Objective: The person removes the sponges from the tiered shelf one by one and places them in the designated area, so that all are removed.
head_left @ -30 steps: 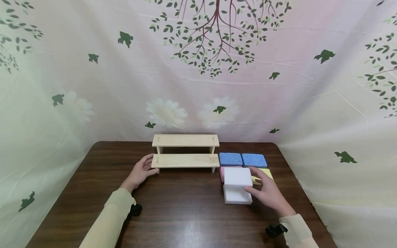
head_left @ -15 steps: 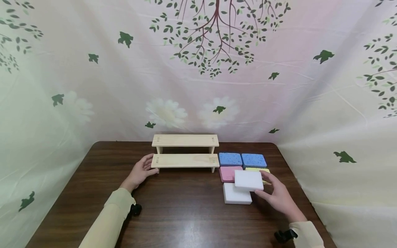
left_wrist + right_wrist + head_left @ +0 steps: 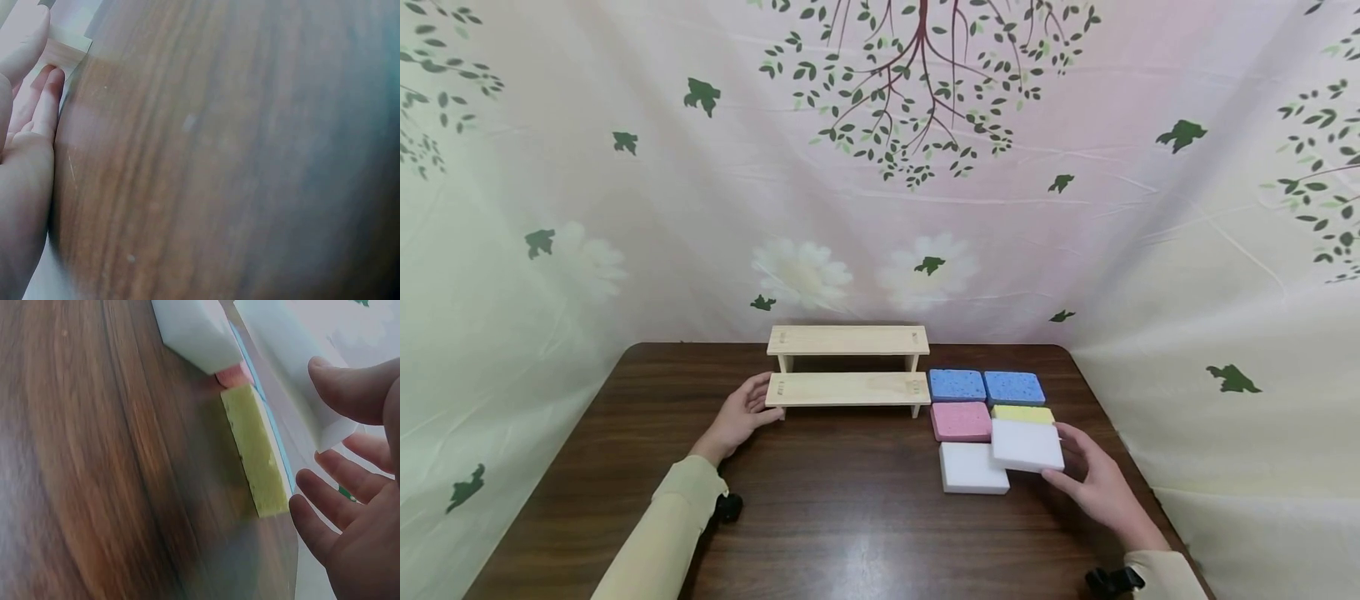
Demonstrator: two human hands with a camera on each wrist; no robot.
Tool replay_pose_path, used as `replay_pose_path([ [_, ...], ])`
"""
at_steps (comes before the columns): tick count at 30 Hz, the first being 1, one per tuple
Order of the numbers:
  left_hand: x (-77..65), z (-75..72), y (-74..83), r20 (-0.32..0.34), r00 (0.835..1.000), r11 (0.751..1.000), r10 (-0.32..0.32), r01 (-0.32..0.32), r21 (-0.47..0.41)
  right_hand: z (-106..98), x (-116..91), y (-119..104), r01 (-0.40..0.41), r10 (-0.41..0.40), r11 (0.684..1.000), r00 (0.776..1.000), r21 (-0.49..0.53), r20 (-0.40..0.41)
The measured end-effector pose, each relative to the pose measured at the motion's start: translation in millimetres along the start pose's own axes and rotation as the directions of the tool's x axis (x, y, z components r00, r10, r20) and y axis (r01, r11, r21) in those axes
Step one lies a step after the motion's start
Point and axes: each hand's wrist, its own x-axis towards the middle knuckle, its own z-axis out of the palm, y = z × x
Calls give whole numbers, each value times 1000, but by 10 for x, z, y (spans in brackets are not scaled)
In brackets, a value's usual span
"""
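Observation:
In the head view, a white sponge block [image 3: 1027, 444] hangs above the table. My right hand [image 3: 1103, 482] pinches it by its right edge, the thumb on the near side and the fingers behind. A second white sponge block [image 3: 973, 468] lies on the table to its left. Behind them lie a pink sponge [image 3: 960, 422], a yellow sponge [image 3: 1022, 413] partly covered by the raised block, and two blue sponges [image 3: 957, 384]. At the left end of a two-step wooden rack [image 3: 848, 388], my left hand [image 3: 743, 417] rests with loosely extended fingers touching its side.
The brown wooden table [image 3: 850, 500] ends at a printed cloth backdrop [image 3: 850, 208], which also hangs on both sides. The wooden rack stands near the back edge, directly left of the sponges.
My right hand has moved right and toward me with the white block, from above the pink sponge to in front of the yellow one. My left hand and the rack have stayed put.

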Motion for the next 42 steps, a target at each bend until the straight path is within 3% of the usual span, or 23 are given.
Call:
replay_pose_path([
  [14,-2,18,11,-7,1000,1000,13,-13,0,-143,-121,169,-26,25,1000,999,10,20],
  [24,-12,27,38,-7,1000,1000,11,-11,-10,-103,-149,322,37,-37,999,999,7,-2],
  [42,-10,21,34,-6,1000,1000,12,-12,-8,-108,-160,450,22,-16,997,996,-72,84],
])
